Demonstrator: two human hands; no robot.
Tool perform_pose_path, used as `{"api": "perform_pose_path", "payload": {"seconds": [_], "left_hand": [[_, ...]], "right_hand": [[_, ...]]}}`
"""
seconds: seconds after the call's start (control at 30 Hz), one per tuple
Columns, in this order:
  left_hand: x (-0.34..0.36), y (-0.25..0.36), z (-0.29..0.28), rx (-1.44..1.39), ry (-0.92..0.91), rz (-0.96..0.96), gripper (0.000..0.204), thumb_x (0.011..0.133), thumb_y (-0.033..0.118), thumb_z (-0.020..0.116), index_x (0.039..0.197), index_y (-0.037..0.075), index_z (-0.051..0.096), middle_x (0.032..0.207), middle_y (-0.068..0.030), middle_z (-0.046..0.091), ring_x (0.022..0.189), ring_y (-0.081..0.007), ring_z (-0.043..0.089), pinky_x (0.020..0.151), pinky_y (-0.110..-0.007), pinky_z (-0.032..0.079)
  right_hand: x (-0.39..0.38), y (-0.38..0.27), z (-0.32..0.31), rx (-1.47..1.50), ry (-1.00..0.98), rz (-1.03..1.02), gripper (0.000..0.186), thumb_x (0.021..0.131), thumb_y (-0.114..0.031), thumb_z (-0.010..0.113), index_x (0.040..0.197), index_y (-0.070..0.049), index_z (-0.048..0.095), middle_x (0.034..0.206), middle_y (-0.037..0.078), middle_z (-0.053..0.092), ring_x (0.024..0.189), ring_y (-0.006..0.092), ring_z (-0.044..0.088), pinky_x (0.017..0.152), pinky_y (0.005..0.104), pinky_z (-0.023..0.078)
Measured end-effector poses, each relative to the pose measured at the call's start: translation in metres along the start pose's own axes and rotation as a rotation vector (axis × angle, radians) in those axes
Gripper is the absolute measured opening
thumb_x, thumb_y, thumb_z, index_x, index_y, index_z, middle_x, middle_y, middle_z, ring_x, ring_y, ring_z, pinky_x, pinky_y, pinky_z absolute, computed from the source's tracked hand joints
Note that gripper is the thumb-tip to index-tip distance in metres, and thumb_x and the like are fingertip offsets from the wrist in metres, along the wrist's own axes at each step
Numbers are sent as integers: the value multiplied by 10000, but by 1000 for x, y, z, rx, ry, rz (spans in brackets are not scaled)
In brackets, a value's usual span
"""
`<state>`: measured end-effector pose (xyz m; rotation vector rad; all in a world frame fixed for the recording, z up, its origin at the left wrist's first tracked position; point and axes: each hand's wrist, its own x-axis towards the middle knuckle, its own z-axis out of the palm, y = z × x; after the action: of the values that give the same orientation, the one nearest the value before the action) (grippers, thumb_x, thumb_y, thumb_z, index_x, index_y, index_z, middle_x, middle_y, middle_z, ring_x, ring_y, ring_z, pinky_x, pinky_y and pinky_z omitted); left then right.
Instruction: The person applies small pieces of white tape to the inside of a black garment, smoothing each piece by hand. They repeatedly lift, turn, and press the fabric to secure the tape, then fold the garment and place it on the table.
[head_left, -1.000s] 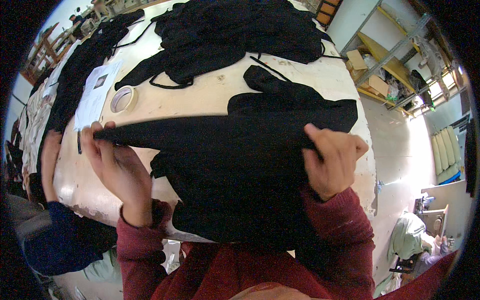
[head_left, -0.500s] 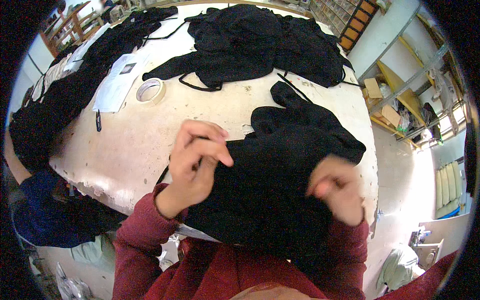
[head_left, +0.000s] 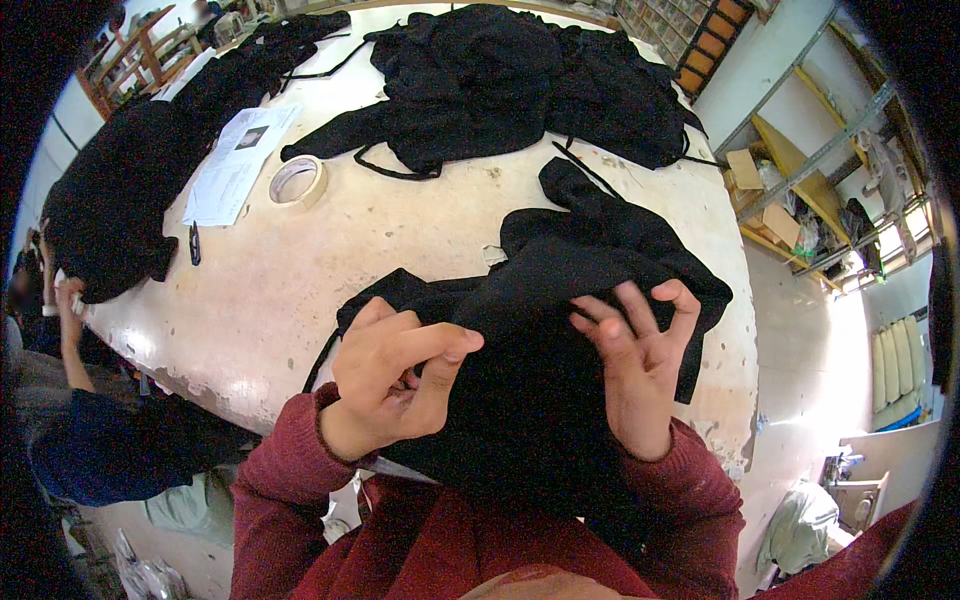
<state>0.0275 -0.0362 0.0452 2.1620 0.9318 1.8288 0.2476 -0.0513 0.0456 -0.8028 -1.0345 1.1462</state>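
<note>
Head view, and the long arm of black cloth (head_left: pixel 540 370) that a second ago was drawn out toward nine o'clock has come back in! Now it's bunched right in front of the person, at the near edge of the table (head_left: pixel 330 235), so the stretch looks to be over and the material sits gathered between two hands. Left hand (head_left: pixel 390 375), nine o'clock of the cloth: fingers curled, forefinger and thumb drawn close; whether a fold is caught there, I cannot tell. Right hand (head_left: pixel 645 370), three o'clock: it has opened, fingers fanned, tips against or just over the dark folds.

And the textures! The cloth is matt, soft and limp, rounded lobes flopping toward one o'clock, a squarer corner poking up at eleven. Burgundy sleeves (head_left: pixel 290 470) look thick and fuzzy. Pale tabletop, scuffed and chipped along its rim. At ten o'clock, a cream tape roll (head_left: pixel 313 194), a smooth ring beside a flat white sheet (head_left: pixel 230 175). Twelve o'clock brings a crumpled black heap (head_left: pixel 470 90) trailing thin straps. Out at nine, a co-worker's hand (head_left: pixel 70 300) is at the edge of another dark drape (head_left: pixel 115 200).
</note>
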Motion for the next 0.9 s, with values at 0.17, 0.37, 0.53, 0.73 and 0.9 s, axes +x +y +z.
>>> {"api": "perform_pose_path", "payload": {"seconds": [0.17, 0.37, 0.53, 0.73, 0.9], "left_hand": [[9, 2, -2, 195, -25, 7, 227, 754, -3, 725, 923, 146, 755, 632, 53, 515, 550, -126, 401, 566, -281, 289], [12, 3, -4, 106, -69, -457, 111, 891, 34, 670, 966, 91, 727, 634, 44, 495, 514, -50, 345, 478, -236, 241], [4, 2, 3, -401, -65, -607, 148, 969, 59, 595, 1092, -19, 618, 823, -30, 629, 688, -72, 615, 593, -205, 474], [4, -1, 4, -526, 12, -647, 229, 899, -47, 654, 1121, -58, 597, 948, -90, 688, 847, -115, 680, 754, -217, 535], [3, -3, 0, -577, -28, -587, 276, 893, -65, 653, 1163, -66, 593, 938, -95, 695, 840, -128, 687, 778, -238, 553]], "right_hand": [[4, 5, -10, -429, 50, -54, 292, 894, 59, 656, 1152, -6, 535, 1047, 121, 647, 797, 172, 695, 693, 263, 545], [12, -8, -13, -301, 196, -287, 168, 917, 37, 639, 1068, 3, 573, 946, 81, 630, 817, 138, 647, 713, 281, 567], [3, -9, -7, -224, 154, -245, 176, 922, 68, 605, 1079, 13, 546, 985, 75, 588, 843, 128, 629, 776, 333, 595], [-4, -7, -8, -197, 94, -235, 203, 909, 103, 589, 1068, -8, 532, 1063, 90, 533, 893, 139, 612, 775, 336, 599], [-7, -6, -10, -278, 88, -334, 218, 906, 111, 585, 1073, -21, 535, 1121, 130, 544, 908, 152, 618, 761, 319, 597]]}}
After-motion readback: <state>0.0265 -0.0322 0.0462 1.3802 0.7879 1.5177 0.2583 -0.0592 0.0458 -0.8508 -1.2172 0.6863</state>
